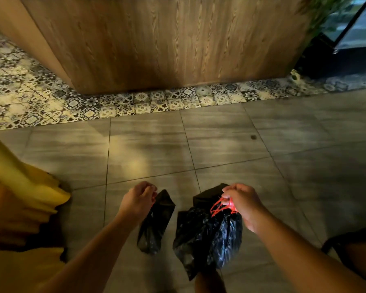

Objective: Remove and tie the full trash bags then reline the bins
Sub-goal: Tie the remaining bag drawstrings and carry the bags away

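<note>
My right hand (244, 203) is closed on the red drawstring (221, 206) of a full, shiny black trash bag (211, 237) that hangs low in the middle of the view. My left hand (138, 199) grips the top of a smaller, slimmer black trash bag (154, 225) hanging to the left of the big one. The two bags hang apart, above the grey floor tiles. No bin is in sight.
A wooden counter front (167, 43) stands ahead on a strip of patterned tiles (135, 102). Yellow fabric (19, 199) fills the lower left. A dark cabinet and a plant (334, 39) are at the upper right. Grey tiled floor (220, 144) lies between.
</note>
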A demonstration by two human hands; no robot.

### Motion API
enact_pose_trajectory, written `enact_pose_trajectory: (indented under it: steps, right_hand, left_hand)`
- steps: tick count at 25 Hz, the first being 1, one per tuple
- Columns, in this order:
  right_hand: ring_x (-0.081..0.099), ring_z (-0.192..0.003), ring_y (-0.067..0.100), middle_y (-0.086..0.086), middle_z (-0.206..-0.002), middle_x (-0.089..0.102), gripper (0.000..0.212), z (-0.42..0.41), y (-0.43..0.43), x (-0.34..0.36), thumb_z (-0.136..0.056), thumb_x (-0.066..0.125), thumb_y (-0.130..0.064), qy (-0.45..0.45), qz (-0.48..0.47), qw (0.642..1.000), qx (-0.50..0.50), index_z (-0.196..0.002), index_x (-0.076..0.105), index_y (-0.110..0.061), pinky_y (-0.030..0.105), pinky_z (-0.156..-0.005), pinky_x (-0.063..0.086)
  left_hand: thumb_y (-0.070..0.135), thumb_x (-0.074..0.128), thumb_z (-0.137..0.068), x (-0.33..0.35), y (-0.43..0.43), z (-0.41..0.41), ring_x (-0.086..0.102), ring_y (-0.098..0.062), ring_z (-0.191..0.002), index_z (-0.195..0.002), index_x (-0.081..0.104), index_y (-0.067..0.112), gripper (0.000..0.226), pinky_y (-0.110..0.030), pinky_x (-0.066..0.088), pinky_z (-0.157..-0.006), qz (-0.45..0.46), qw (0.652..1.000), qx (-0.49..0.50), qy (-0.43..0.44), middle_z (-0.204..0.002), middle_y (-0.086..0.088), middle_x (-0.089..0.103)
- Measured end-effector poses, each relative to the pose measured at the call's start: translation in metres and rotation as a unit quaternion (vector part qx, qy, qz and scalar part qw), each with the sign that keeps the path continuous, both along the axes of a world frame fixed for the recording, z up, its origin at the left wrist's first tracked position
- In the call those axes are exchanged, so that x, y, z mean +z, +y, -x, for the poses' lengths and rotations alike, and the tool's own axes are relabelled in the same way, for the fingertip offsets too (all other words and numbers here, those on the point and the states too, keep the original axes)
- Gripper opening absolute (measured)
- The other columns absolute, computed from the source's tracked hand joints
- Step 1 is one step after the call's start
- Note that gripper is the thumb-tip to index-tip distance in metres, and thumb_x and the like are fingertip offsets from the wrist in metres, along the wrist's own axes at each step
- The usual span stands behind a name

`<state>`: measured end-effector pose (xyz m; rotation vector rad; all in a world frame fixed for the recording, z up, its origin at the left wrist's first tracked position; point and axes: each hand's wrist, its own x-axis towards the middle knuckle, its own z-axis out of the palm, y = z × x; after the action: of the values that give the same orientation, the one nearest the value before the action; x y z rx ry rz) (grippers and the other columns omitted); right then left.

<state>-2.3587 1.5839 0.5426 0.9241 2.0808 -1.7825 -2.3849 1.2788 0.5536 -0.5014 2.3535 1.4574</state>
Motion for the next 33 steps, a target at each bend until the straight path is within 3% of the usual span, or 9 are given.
enact_pose_trajectory:
  steps: [7, 17, 21, 25, 27, 33]
  right_hand:
    - [0.071, -0.064, 0.021, 0.012, -0.073, 0.074, 0.012, 0.168, 0.01, -0.027, -0.087, 0.068, 0.002, -0.023, 0.054, 0.998, 0.009, -0.082, 0.076, -0.007, 0.027, -0.056, 0.052]
    - [0.071, -0.065, 0.024, 0.008, -0.067, 0.073, 0.023, 0.422, 0.003, -0.021, -0.083, 0.069, 0.0, -0.028, 0.043, 0.997, 0.049, -0.07, 0.079, -0.018, 0.032, -0.065, 0.052]
    - [0.074, -0.067, 0.025, 0.008, -0.069, 0.074, 0.015, 0.523, -0.006, -0.031, -0.073, 0.071, -0.009, -0.03, 0.02, 0.999, 0.032, -0.072, 0.079, -0.021, 0.032, -0.065, 0.054]
    - [0.075, -0.064, 0.022, 0.01, -0.072, 0.077, 0.022, 0.622, -0.015, -0.039, -0.082, 0.071, -0.003, -0.054, -0.002, 0.998, 0.015, -0.075, 0.079, -0.022, 0.02, -0.046, 0.048]
    - [0.075, -0.062, 0.02, 0.01, -0.072, 0.077, 0.017, 0.669, -0.019, -0.037, -0.084, 0.07, -0.002, -0.056, -0.013, 0.998, 0.011, -0.076, 0.078, -0.015, 0.018, -0.042, 0.046]
    - [0.076, -0.068, 0.023, 0.012, -0.079, 0.078, 0.01, 0.817, -0.034, -0.028, -0.086, 0.069, -0.002, -0.039, -0.021, 0.998, 0.037, -0.085, 0.076, -0.009, 0.02, -0.049, 0.047]
  left_hand:
    - [0.025, 0.05, -0.107, 0.002, 0.012, 0.159, 0.07, -0.016, -0.078, -0.094, 0.07, 0.024, 0.024, -0.029, 0.05, -0.062, 0.077, 0.997, 0.031, 0.006, -0.086, -0.001, 0.073]
    - [0.026, 0.048, -0.104, 0.006, 0.001, 0.39, 0.071, -0.016, -0.078, -0.092, 0.071, 0.027, 0.026, -0.028, 0.048, -0.059, 0.067, 0.993, 0.096, -0.005, -0.086, 0.002, 0.076]
    - [0.027, 0.048, -0.104, -0.017, -0.015, 0.49, 0.073, -0.024, -0.081, -0.092, 0.072, 0.027, 0.026, -0.046, 0.06, -0.076, 0.014, 0.996, 0.088, -0.015, -0.085, -0.003, 0.076]
    - [0.026, 0.048, -0.101, -0.033, -0.035, 0.594, 0.073, -0.03, -0.084, -0.092, 0.073, 0.025, 0.026, -0.053, 0.06, -0.082, -0.022, 0.995, 0.085, -0.038, -0.086, -0.007, 0.076]
    - [0.02, 0.049, -0.102, -0.034, -0.042, 0.644, 0.072, -0.032, -0.086, -0.092, 0.071, 0.023, 0.024, -0.054, 0.06, -0.084, -0.025, 0.995, 0.08, -0.048, -0.088, -0.011, 0.074]
    - [0.001, 0.053, -0.096, -0.038, -0.062, 0.783, 0.07, -0.033, -0.085, -0.093, 0.067, 0.021, 0.025, -0.042, 0.054, -0.07, -0.002, 0.995, 0.054, -0.078, -0.092, -0.014, 0.073]
